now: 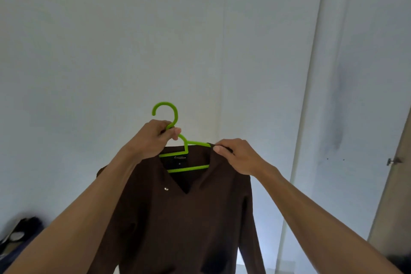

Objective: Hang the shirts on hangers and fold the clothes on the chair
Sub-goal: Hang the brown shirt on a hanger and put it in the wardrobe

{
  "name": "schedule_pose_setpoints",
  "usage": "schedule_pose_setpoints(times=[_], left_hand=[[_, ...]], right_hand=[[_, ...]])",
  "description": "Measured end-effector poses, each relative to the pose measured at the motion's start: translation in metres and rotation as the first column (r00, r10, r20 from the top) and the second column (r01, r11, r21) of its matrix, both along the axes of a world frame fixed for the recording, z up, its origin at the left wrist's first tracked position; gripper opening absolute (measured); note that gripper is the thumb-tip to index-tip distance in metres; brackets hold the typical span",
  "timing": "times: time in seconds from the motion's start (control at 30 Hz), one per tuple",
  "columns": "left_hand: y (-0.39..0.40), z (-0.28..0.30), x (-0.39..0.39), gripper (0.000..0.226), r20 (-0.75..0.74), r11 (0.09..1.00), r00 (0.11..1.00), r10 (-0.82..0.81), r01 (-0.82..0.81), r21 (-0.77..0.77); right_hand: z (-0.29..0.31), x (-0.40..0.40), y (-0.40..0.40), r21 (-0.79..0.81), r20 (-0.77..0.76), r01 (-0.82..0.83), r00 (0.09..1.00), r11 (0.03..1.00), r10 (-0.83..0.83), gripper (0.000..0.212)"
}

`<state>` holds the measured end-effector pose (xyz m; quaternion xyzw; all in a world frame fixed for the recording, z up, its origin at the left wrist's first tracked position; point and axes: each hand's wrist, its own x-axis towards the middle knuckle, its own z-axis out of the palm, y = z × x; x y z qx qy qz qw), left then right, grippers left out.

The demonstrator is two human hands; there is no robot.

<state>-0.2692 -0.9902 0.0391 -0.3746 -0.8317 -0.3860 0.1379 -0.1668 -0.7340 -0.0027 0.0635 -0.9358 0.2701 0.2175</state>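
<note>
The left hand has its fingers curled round the neck of the lime-green plastic hanger, just under the hook, which stands clear above them. That grip carries the whole weight and keeps the hook free for a rail. The brown long-sleeved collared shirt hangs below both hands, its neckline already over the hanger, whose lower bar shows through the open collar. The right hand pinches the collar edge between thumb and fingers, right where the hanger's arm enters the cloth, probably to draw that shoulder squarely over the arm so the shirt will not slide off. The sleeves drop loose beneath the forearms. Behind the fingers stands a pale wall; no rail or chair shows.
</note>
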Motion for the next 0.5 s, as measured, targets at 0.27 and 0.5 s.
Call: schedule_pose_setpoints(times=[0.27,0.5], left_hand=[[0.012,0.011,0.010,0.031,0.116,0.987,0.985,-0.126,0.114,0.111],[-0.003,0.010,0.000,0.030,0.145,0.984,0.981,-0.132,0.111,0.140]], right_hand=[[0.025,-0.016,-0.036,0.051,-0.146,-0.071,0.986,0.996,0.078,0.026],[0.026,-0.003,-0.007,0.055,-0.074,-0.071,0.994,0.996,0.075,0.026]])
